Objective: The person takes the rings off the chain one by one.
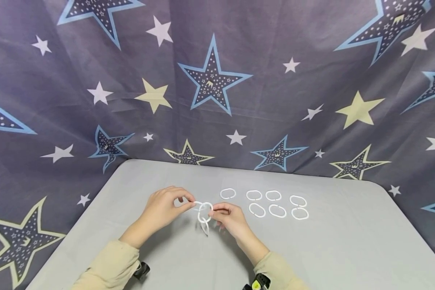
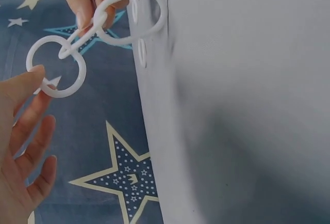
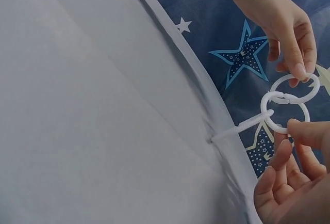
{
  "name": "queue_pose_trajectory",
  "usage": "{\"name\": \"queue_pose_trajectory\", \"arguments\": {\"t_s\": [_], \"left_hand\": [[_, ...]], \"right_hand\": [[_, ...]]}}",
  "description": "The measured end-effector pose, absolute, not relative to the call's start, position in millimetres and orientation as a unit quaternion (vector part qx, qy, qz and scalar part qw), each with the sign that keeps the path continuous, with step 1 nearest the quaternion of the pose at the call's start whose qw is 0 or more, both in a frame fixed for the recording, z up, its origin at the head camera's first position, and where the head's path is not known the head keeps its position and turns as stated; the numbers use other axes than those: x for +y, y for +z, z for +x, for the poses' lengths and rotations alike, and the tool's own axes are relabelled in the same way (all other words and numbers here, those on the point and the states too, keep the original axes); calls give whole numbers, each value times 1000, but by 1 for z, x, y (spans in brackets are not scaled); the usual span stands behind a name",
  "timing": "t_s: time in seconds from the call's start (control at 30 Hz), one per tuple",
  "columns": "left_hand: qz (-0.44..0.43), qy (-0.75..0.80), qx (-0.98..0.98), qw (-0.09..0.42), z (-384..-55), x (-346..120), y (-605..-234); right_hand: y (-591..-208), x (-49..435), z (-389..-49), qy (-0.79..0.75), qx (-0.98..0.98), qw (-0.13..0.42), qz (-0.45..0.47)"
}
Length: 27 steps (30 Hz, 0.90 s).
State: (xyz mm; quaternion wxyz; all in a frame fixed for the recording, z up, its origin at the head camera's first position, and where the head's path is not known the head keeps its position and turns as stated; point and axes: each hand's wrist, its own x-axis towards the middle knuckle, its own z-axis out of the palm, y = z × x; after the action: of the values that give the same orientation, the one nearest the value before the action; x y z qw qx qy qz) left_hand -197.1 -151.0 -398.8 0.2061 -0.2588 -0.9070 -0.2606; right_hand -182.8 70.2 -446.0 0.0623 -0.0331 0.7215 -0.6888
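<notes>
Three white plastic chain links are joined in a row between the two hands. My left hand (image 1: 165, 206) pinches the first link (image 2: 82, 70) between thumb and forefinger at its outer edge, the other fingers spread loosely. My right hand (image 1: 231, 219) pinches the middle link (image 3: 264, 108) by its side with thumb and fingertips. Through the bottom of that middle link hangs the third link (image 1: 205, 228), held by neither hand. A small gap in the middle link lies next to the first link in the right wrist view. The chain is above the table.
Several loose white links, among them a single link (image 1: 221, 194) and a far right link (image 1: 307, 213), lie on the grey table (image 1: 333, 249) beyond and right of the right hand. A star-patterned curtain (image 1: 261, 104) stands behind the table.
</notes>
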Motion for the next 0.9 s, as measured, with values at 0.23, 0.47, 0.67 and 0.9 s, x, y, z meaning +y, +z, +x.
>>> {"name": "queue_pose_trajectory", "arguments": {"t_s": [0.23, 0.47, 0.67, 0.9], "left_hand": [[-267, -254, -907, 205, -195, -155, -401], [-285, -248, -900, 216, -192, -158, -404], [-323, -245, -878, 252, -190, -161, -407], [-348, -236, -866, 270, -191, -163, -412]], "right_hand": [[-444, 70, -181, -694, 717, 62, -33], [-445, 70, -181, -694, 716, 61, -34], [-448, 69, -182, -700, 710, 68, -29], [-450, 70, -183, -700, 710, 76, -26]]}}
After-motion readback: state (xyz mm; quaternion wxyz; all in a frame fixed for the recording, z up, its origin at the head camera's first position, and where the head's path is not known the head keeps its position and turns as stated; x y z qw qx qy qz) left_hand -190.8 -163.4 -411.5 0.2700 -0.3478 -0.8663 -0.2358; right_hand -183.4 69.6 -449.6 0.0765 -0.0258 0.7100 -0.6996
